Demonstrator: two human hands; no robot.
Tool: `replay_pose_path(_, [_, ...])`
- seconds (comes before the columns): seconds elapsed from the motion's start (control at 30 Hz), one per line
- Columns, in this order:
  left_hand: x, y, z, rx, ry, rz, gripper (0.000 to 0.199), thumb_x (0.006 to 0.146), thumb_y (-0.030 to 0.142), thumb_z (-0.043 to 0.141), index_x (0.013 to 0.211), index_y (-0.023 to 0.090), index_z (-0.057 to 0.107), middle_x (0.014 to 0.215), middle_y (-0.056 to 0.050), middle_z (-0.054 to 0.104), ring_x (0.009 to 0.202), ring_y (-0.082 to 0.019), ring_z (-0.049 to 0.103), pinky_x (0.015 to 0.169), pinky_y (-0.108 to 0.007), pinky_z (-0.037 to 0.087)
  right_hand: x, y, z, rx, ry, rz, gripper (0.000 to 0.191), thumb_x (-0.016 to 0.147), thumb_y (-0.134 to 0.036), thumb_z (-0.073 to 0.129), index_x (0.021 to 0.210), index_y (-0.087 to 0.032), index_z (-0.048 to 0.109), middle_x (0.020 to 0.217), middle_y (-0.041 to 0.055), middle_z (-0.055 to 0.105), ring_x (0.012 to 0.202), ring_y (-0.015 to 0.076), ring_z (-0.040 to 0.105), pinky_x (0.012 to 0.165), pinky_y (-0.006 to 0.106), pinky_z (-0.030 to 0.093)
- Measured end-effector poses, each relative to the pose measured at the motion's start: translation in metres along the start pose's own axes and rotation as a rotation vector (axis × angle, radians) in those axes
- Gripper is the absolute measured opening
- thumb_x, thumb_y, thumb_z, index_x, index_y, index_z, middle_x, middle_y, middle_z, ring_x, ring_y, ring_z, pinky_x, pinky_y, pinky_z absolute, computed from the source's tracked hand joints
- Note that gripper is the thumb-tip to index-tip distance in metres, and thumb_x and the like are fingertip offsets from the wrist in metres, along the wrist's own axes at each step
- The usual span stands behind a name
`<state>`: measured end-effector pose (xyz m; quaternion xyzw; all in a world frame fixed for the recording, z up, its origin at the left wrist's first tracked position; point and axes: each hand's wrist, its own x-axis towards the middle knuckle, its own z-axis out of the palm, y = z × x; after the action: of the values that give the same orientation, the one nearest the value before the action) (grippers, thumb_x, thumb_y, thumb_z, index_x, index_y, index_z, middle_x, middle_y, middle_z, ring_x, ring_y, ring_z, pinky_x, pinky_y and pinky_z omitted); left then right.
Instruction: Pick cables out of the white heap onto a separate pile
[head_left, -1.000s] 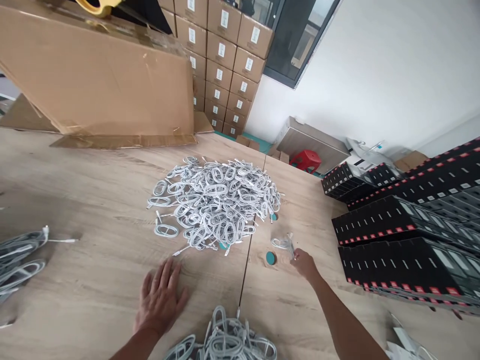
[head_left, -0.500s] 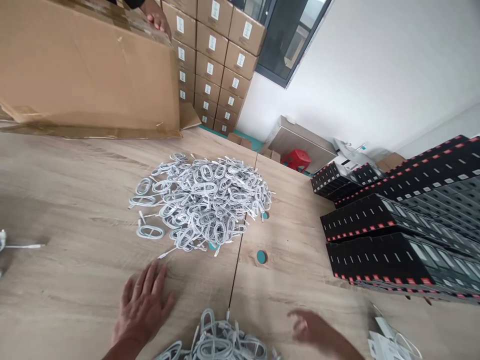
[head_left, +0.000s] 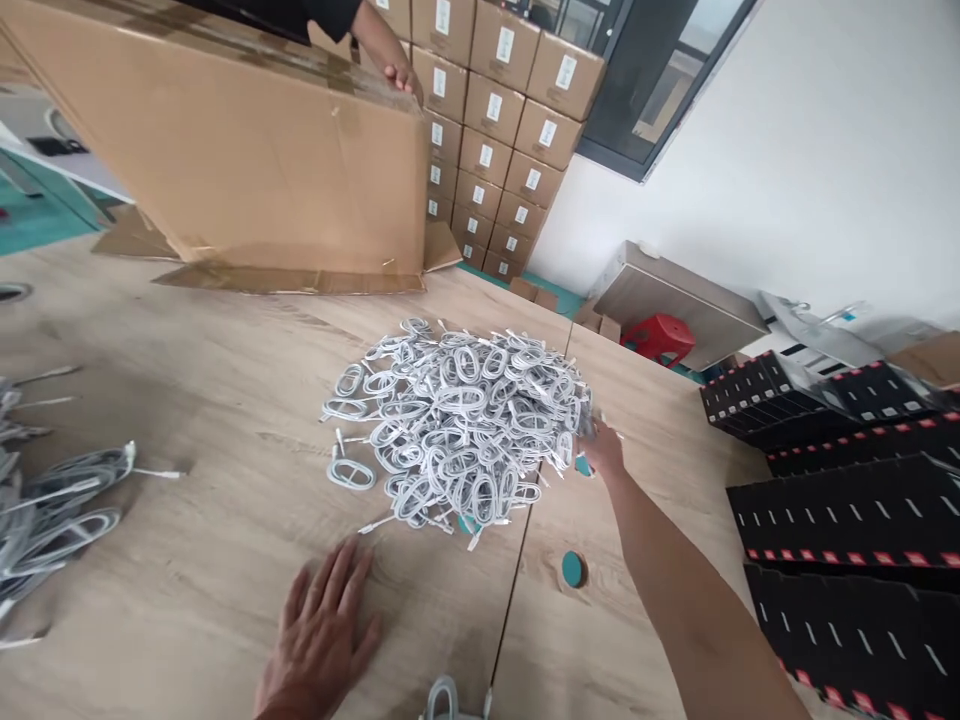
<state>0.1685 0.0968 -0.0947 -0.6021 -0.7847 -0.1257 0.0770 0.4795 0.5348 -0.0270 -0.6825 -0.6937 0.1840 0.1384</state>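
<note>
A large pile of coiled white cables (head_left: 465, 410) lies on the wooden table (head_left: 247, 400). My left hand (head_left: 322, 630) rests flat on the wood below the pile, fingers spread and holding nothing. At the pile's right edge is my right hand (head_left: 602, 448), its arm stretched forward; the fingers touch or nearly touch the outer cables and are blurred and partly hidden. A few more cables (head_left: 444, 700) show at the bottom edge, near the seam in the table.
Another heap of cables (head_left: 60, 510) lies at the left. Black boxes (head_left: 847, 515) line the right side. A person's hand (head_left: 403, 78) rests on a big carton (head_left: 292, 170) at the back. Stacked cartons (head_left: 502, 130) and a red stool (head_left: 660, 338) stand beyond.
My right hand has moved forward from near the front of the table to the pile's right edge. The view has shifted left, showing more of the left cable heap. My left hand stays flat.
</note>
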Motion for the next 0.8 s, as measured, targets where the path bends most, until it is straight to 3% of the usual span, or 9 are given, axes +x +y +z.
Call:
replay_pose_path(0.1, [0.001,0.001,-0.001,0.002,-0.01,-0.005,0.065,0.086,0.042,0.046,0.141,0.011,0.063,0.157,-0.018,0.051,0.147,-0.031,0.04,0.129,-0.051,0.01,-0.007,0.027,-0.026,0.159,0.066,0.157,0.034,0.078,-0.023,0.059,0.105,-0.017,0.08,0.086,0.007,0.077,0.087,0.0251,0.07,0.07,0.028,0.048])
replay_pose_path(0.2, [0.005,0.003,-0.001,-0.013,-0.049,-0.057,0.067,0.086,0.045,0.041,0.139,0.01,0.064,0.157,-0.017,0.051,0.147,-0.031,0.041,0.129,-0.052,0.012,-0.034,0.061,-0.065,0.38,0.042,0.325,0.032,0.077,-0.025,0.062,0.102,-0.014,0.079,0.075,0.0048,0.074,0.064,0.0194,0.064,0.056,0.027,0.045])
replay_pose_path(0.3, [0.01,0.006,-0.002,-0.043,-0.106,-0.113,0.072,0.086,0.048,0.034,0.139,0.009,0.064,0.158,-0.017,0.049,0.148,-0.031,0.039,0.13,-0.052,0.012,-0.083,0.094,-0.1,0.777,-0.074,0.433,0.031,0.067,-0.023,0.074,0.097,-0.016,0.078,0.076,0.0051,0.075,0.057,0.0157,0.061,0.047,0.023,0.04])
replay_pose_path(0.43, [0.017,0.009,-0.003,-0.109,-0.116,-0.135,0.075,0.088,0.048,0.029,0.142,0.005,0.058,0.16,-0.02,0.045,0.152,-0.033,0.032,0.13,-0.054,0.01,-0.159,0.121,-0.129,1.083,-0.172,0.42,0.034,0.059,-0.023,0.088,0.09,-0.018,0.076,0.086,0.0082,0.078,0.068,0.0175,0.068,0.049,0.022,0.047])
replay_pose_path(0.53, [0.021,0.011,-0.005,-0.159,-0.129,-0.139,0.072,0.092,0.046,0.029,0.148,0.007,0.05,0.163,-0.02,0.039,0.156,-0.032,0.025,0.13,-0.055,0.008,-0.208,0.121,-0.141,1.177,-0.186,0.439,0.039,0.061,-0.029,0.093,0.095,-0.019,0.075,0.089,0.0085,0.078,0.07,0.018,0.07,0.051,0.022,0.049])
replay_pose_path(0.67, [0.026,0.013,-0.009,-0.15,-0.208,-0.159,0.074,0.093,0.048,0.028,0.152,0.008,0.046,0.165,-0.02,0.037,0.158,-0.031,0.021,0.13,-0.052,0.005,-0.272,0.093,-0.145,1.25,-0.25,0.51,0.041,0.061,-0.032,0.095,0.095,-0.018,0.076,0.089,0.0082,0.077,0.064,0.013,0.066,0.052,0.019,0.047])
replay_pose_path(0.73, [0.028,0.012,-0.009,-0.138,-0.226,-0.164,0.075,0.092,0.048,0.028,0.152,0.008,0.045,0.165,-0.019,0.038,0.158,-0.03,0.021,0.13,-0.052,0.005,-0.308,0.071,-0.138,1.258,-0.383,0.51,0.038,0.063,-0.034,0.094,0.093,-0.017,0.076,0.086,0.0072,0.076,0.062,0.0114,0.064,0.055,0.02,0.048])
replay_pose_path(0.8, [0.028,0.011,-0.007,-0.141,-0.215,-0.168,0.076,0.091,0.049,0.027,0.152,0.008,0.046,0.165,-0.019,0.038,0.158,-0.03,0.021,0.13,-0.051,0.005,-0.342,0.052,-0.127,1.2,-0.625,0.456,0.035,0.068,-0.037,0.091,0.094,-0.017,0.077,0.088,0.0068,0.076,0.066,0.0128,0.066,0.062,0.024,0.051])
